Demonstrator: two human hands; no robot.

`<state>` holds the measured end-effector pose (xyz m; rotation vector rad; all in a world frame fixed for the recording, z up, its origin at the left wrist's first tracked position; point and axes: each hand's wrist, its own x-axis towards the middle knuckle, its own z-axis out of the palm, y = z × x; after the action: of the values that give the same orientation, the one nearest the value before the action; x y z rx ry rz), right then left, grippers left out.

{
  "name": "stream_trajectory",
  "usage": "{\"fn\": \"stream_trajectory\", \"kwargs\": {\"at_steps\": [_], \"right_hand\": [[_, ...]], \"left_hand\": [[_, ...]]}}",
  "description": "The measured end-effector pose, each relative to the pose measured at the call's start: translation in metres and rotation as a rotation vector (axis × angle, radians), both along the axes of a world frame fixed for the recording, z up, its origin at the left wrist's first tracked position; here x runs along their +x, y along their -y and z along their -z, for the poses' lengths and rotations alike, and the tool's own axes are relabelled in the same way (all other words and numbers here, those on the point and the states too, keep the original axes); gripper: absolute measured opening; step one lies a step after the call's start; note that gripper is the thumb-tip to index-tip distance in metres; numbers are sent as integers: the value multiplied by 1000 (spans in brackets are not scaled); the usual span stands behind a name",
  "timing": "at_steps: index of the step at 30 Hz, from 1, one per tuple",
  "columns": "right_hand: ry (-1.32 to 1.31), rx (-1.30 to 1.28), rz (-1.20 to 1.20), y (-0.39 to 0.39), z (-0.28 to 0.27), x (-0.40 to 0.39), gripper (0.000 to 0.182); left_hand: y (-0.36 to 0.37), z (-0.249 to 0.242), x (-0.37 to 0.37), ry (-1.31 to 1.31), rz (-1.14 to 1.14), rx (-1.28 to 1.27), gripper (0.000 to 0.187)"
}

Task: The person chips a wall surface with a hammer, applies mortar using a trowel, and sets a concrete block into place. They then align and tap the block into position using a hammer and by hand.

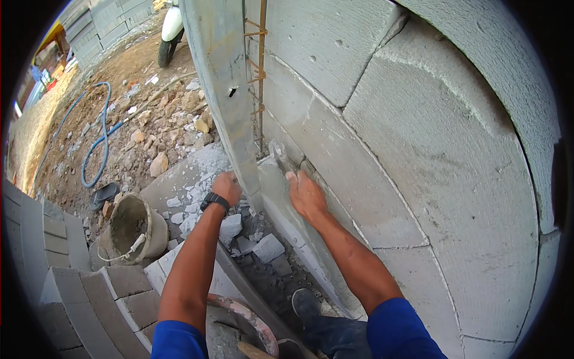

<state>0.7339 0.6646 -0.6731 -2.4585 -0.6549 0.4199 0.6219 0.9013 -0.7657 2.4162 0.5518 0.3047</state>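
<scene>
Grey board (224,84): it rises upright between the two grips, with its lower end just right of the left grip (227,189). I judge it stiff and, because of its length, rather heavy at the top; it is better taken by both long edges, above the left grip.
Left grip: the fingers are bent close to the board's edge, but partly turned away; I cannot tell if they are clamped on it or only beside it.
Right grip (307,194): it is curled, thumb forward, and seems clamped on the slim grey tool.
Slim grey tool (282,157): it points up and left out of the right grip, its far end blurred. It is probably light and stiff; the near end gives the surest hold.
Pale slab (299,239): its top end is just left of the right grip, and it runs down below it. I expect a rough, dusty face and edges which chip easily.
Rusty bars (262,72): they stand above both grips, beside the block wall (394,173).
Broken chunks (268,248): they lie below, between the grips.
</scene>
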Motion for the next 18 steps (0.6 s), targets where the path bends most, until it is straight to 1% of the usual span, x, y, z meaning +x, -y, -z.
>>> {"fn": "stream_trajectory", "kwargs": {"at_steps": [2, 4, 6, 8, 11, 13, 14, 16, 17, 18], "right_hand": [[-3, 24, -5, 4, 2, -10, 50], [-35, 0, -23, 12, -13, -22, 50], [-30, -38, -17, 7, 0, -10, 50], [-13, -42, -11, 3, 1, -2, 49], [-21, -43, -42, 4, -15, -14, 49], [-26, -67, -86, 12, -15, -14, 49], [-34, -60, -58, 10, -11, -11, 49], [-33, -27, -9, -7, -9, 0, 50], [-34, -30, -25, -6, -10, -1, 50], [-39, -39, -39, -1, -19, -10, 51]], "left_hand": [[-3, 0, 1, 16, -9, 31, 18], [-7, 7, 0, -22, -3, 89, 18], [-3, 11, -4, -18, 2, 53, 19], [-5, 2, 3, 9, 11, 55, 21], [-11, 15, 2, 54, 39, 56, 26], [-12, 10, 1, 19, 42, 13, 29], [-9, 7, 0, 1, 51, -8, 30], [-3, 5, 0, -32, 18, 67, 31], [-3, 3, 0, -47, -3, 106, 31], [-2, 1, -1, -41, 3, 83, 31]]}}
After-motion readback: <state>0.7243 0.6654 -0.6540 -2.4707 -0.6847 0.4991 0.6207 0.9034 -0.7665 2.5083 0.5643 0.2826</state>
